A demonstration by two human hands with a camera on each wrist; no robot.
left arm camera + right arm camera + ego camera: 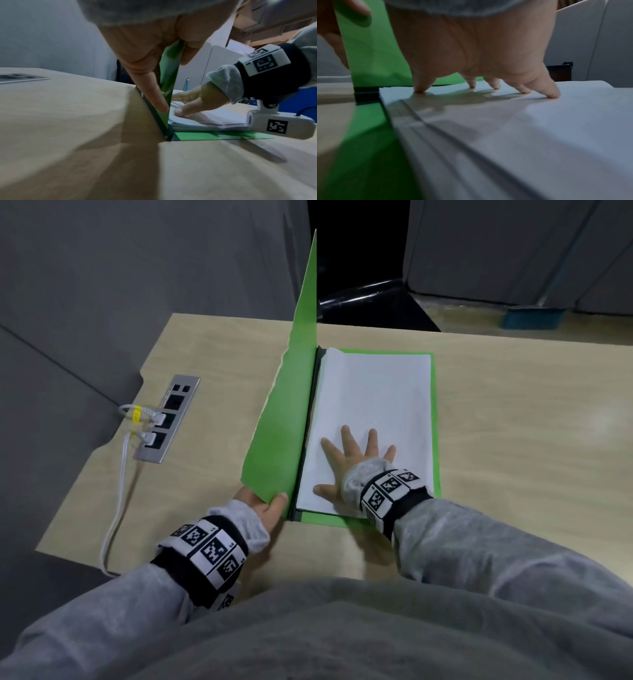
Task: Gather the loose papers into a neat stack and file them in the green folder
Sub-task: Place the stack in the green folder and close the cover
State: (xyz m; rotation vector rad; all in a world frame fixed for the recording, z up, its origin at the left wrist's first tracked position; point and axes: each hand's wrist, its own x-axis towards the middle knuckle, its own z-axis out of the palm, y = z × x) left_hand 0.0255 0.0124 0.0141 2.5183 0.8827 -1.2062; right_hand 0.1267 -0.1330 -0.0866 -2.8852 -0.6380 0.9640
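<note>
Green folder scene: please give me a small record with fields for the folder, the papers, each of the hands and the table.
folder: green folder open on the table, front cover raised upright
papers: white paper stack lying inside on the back cover
left hand: left hand pinches the cover's near corner
right hand: right hand presses flat on the stack, fingers spread
table: wooden table with socket panel at left

Head camera looks down over desk; wrist cameras sit low, close, facing fingers; all three share green folder and papers.
</note>
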